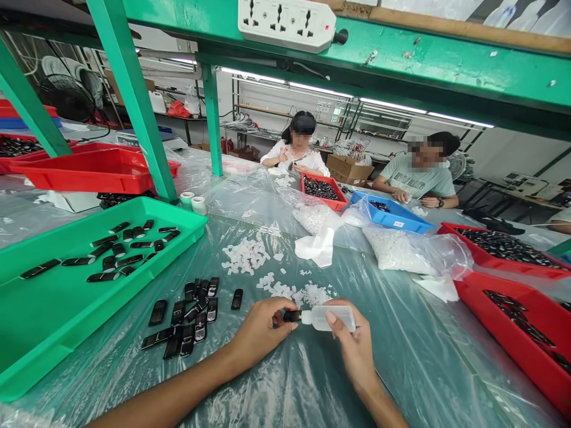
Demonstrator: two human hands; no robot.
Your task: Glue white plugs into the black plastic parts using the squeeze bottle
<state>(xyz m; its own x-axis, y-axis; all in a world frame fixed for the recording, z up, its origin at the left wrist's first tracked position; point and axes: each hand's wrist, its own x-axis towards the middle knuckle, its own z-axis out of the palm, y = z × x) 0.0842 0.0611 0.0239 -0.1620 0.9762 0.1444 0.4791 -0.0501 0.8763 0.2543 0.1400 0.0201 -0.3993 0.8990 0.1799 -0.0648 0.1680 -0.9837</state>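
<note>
Between thumb and fingers, my left hand point(263, 324) pinches a small black plastic casing point(292, 316). My right hand point(354, 345) grips a translucent white squeeze bottle point(332, 318), held sideways with its nozzle against the casing's right end. Left of my hands lies a loose pile of black casings point(187, 321), and one single casing point(237, 299) sits apart from it. Just beyond my hands are small white pieces point(307, 293), with a larger heap of white pieces point(245, 257) farther back.
A green tray point(147, 279) with several black casings stands at left. Red trays point(513, 339) of black parts line the right, near a blue bin point(392, 217) and a bag of white pieces point(397, 249). Two people sit across the table. A green frame point(134, 89) rises at left.
</note>
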